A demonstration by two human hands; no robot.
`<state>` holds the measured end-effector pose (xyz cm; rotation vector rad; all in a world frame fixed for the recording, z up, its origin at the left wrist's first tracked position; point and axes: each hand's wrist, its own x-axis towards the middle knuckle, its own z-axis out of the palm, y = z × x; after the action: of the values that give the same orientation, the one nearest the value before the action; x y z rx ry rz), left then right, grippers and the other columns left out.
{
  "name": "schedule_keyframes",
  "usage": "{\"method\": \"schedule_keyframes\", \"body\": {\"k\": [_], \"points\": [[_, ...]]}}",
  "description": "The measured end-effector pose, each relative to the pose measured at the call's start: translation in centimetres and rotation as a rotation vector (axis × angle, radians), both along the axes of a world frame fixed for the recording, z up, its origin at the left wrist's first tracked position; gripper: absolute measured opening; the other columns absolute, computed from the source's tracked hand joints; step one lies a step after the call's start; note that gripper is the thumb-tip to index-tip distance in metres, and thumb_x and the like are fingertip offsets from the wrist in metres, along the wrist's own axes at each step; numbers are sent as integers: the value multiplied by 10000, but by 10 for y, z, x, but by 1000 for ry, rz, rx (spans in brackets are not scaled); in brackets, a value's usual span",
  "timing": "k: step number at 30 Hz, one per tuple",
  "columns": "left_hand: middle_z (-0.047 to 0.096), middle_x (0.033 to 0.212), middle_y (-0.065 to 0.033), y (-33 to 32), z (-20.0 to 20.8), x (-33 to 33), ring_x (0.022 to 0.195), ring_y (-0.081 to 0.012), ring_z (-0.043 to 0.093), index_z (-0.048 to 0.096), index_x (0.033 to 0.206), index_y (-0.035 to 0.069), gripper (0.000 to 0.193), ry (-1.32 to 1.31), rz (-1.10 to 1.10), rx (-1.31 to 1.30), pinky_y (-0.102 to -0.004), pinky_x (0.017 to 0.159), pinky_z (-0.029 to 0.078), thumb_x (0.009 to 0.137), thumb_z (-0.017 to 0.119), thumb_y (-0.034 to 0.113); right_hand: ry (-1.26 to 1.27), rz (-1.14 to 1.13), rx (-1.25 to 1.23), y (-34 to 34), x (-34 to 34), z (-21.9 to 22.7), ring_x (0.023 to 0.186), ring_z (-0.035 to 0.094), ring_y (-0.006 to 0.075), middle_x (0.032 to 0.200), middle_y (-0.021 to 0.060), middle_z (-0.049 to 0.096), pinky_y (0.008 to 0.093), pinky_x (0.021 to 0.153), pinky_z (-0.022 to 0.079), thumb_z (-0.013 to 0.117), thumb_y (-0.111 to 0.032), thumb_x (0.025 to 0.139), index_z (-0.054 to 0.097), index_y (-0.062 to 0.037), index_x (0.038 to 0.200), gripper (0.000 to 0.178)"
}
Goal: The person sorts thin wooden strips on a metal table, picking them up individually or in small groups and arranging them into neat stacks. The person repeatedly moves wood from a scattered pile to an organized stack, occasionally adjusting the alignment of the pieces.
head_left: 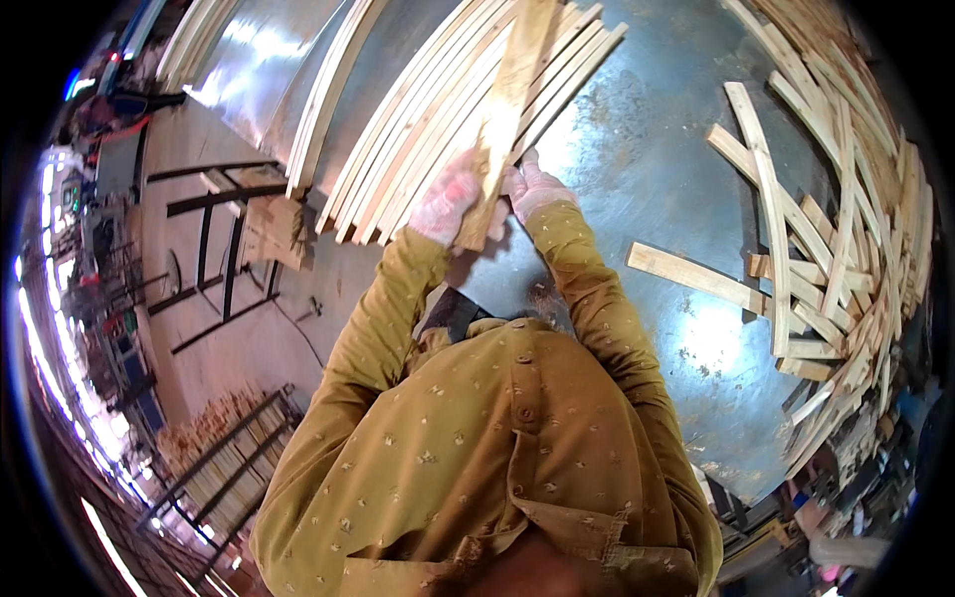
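A wooden plank [504, 119] lies at a slant over a row of long wooden strips [418, 109] on the metal tabletop. My left hand [445, 199], in a pale pinkish glove, is closed around the plank near its close end; some fingertips show past the plank's right edge. On the other side my right hand [538, 187], gloved alike, is close against the plank's right edge, by the near ends of the rightmost strips. Its fingers are curled, and what they hold is hidden.
A heap of loose wooden pieces [846, 199] covers the table's right side, with one short board [696, 277] sticking out towards me. More strips [333, 90] lie at the left table edge. Below on the left stand a black metal frame [234, 239] and a rack of stacked wood [224, 448].
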<state>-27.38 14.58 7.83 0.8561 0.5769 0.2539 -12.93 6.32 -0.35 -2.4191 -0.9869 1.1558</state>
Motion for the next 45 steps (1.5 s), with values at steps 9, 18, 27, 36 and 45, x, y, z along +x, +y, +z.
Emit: {"method": "schedule_keyframes", "body": {"k": [9, 18, 27, 36, 45], "points": [[649, 1224, -158, 29, 12, 36, 1002, -227, 652, 451, 1473, 108, 663, 197, -939, 475, -342, 895, 550, 856, 690, 69, -1311, 223, 373, -142, 87, 178, 1117, 634, 283, 1185, 126, 668, 411, 959, 524, 712, -483, 821, 564, -62, 1365, 704], [515, 1387, -222, -3, -43, 67, 1253, -312, 518, 364, 1455, 50, 723, 373, -793, 1571, -438, 1010, 453, 899, 631, 427, -558, -1224, 264, -457, -198, 117, 776, 621, 167, 912, 76, 686, 294, 691, 512, 605, -432, 969, 626, -13, 1231, 494], [306, 1569, -205, -56, -69, 89, 1450, -350, 296, 207, 1568, 114, 924, 914, -534, 2203, -471, 1167, 285, 875, 619, 564, -717, -2346, -507, -684, -301, 43, 1028, 638, 386, 1116, 211, 672, 443, 937, 465, 493, -474, 958, 640, -84, 1157, 462], [391, 1498, -211, -249, -133, 204, 1356, -413, 393, 296, 1537, 120, 839, 466, -725, 2139, -493, 1093, 367, 901, 603, 573, 59, -1328, -1089, -993, -240, -179, 1261, 510, 267, 1329, 105, 588, 409, 998, 430, 475, -318, 1000, 550, -113, 1342, 405], [599, 1260, -232, -312, -114, 166, 1081, -279, 606, 396, 1385, -135, 623, 635, -714, 1501, -374, 916, 508, 926, 672, 183, -344, -767, -1115, -1034, -158, -223, 1132, 595, 246, 1139, 130, 665, 368, 1041, 420, 466, -156, 976, 665, -55, 1126, 269]]}}
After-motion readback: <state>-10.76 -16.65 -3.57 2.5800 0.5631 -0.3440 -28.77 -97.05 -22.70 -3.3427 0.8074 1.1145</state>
